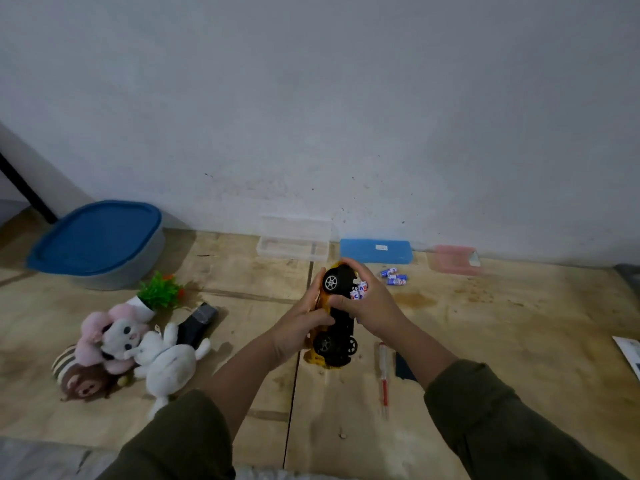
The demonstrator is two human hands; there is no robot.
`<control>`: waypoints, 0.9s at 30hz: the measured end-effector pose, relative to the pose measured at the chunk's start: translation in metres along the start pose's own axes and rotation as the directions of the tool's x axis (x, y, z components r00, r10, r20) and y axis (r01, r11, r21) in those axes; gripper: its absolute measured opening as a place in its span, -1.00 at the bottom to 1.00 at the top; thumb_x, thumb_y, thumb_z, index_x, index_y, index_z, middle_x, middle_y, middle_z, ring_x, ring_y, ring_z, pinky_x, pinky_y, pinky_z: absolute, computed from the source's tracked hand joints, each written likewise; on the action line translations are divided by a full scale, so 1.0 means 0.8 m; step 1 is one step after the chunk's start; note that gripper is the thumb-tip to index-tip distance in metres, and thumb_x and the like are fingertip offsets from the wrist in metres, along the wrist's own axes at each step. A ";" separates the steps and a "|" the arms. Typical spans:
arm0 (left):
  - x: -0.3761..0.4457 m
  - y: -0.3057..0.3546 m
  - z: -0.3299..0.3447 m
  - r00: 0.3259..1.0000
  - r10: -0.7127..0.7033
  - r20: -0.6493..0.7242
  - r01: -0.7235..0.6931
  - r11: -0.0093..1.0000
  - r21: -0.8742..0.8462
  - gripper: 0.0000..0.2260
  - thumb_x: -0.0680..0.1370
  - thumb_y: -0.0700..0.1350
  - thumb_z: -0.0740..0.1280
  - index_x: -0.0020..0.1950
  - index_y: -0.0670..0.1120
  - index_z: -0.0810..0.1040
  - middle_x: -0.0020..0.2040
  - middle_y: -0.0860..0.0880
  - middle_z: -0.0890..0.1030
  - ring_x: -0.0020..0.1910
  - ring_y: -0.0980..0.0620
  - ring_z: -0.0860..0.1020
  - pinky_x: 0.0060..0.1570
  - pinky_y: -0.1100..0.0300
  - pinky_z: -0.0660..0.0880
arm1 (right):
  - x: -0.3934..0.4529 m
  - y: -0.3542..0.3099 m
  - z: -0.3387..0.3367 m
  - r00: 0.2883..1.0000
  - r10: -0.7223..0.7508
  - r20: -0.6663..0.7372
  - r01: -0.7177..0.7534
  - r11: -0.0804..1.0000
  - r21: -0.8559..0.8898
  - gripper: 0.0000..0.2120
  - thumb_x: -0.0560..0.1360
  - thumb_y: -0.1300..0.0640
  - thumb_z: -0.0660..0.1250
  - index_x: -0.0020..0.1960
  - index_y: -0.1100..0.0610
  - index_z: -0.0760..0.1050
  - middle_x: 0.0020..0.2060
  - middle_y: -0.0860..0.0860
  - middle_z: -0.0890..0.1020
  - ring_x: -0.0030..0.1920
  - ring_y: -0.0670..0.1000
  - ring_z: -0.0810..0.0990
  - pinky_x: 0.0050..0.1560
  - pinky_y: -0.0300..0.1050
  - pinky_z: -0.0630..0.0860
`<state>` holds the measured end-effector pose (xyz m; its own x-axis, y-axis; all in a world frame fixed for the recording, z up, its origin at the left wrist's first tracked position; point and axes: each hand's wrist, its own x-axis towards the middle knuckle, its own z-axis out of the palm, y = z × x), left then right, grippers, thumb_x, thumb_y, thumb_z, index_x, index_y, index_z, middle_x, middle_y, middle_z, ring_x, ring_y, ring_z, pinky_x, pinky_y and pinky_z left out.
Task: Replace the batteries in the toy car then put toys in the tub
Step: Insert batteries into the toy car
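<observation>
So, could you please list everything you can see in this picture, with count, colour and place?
Toy car: one, yellow with black underside, held in both hands.
Batteries in hand: about three, white, with the right hand.
Loose batteries: about three, blue-white, floor right of car.
Tub: one, grey, blue lid, far left.
Soft toys: three, pink-white, white, brown, floor left.
Toy plant: one, green.
Screwdriver: one, red-clear, floor.
Boxes by wall: clear, blue, pink.
Left hand: grips car.
Right hand: grips car, batteries.

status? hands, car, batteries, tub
Both hands grip the toy car, underside up; right hand also holds white batteries, left hand steadies. Blue batteries loose on floor. Tub lidded. Nothing blocking.
</observation>
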<state>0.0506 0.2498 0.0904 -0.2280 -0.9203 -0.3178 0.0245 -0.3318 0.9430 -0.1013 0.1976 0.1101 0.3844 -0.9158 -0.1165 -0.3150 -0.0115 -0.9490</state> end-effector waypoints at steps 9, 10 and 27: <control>-0.039 -0.066 -0.007 0.971 -0.112 -0.212 0.149 0.974 0.168 -0.24 0.44 -0.04 0.47 0.50 0.26 0.12 0.27 0.01 0.50 0.18 0.04 0.52 0.19 0.04 0.50 | -0.038 0.058 0.036 0.956 0.268 -0.116 -0.284 0.945 -0.162 -0.49 0.39 -0.08 0.45 0.29 -0.04 0.42 0.03 0.09 0.56 -0.28 -0.06 0.51 -0.40 -0.33 0.43; -0.035 -0.075 -0.003 0.961 -0.099 -0.257 0.168 0.950 0.262 -0.23 0.41 0.03 0.48 0.50 0.26 0.13 0.28 0.00 0.48 0.22 0.01 0.50 0.26 0.01 0.45 | -0.044 0.065 0.037 0.947 0.293 -0.129 -0.312 0.936 -0.164 -0.52 0.40 -0.06 0.45 0.28 -0.02 0.43 0.01 0.10 0.57 -0.31 -0.05 0.50 -0.46 -0.35 0.41; 0.060 -0.086 0.079 0.874 0.165 -0.457 0.361 0.410 0.838 -0.26 0.43 0.37 0.22 0.52 0.22 0.00 0.48 -0.09 -0.02 0.42 -0.17 0.08 0.26 -0.17 0.25 | 0.000 0.115 -0.139 0.939 0.114 -0.326 -0.345 0.302 -0.888 -0.40 0.60 0.06 0.15 0.53 -0.04 -0.08 0.50 0.00 0.17 0.17 0.10 0.55 -0.06 -0.08 0.49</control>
<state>-0.0237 0.2412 0.0165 0.2493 -0.9538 -0.1675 -0.8878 -0.2942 0.3539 -0.2268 0.1520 0.0550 0.0421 -0.9916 -0.1222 -0.9989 -0.0441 0.0134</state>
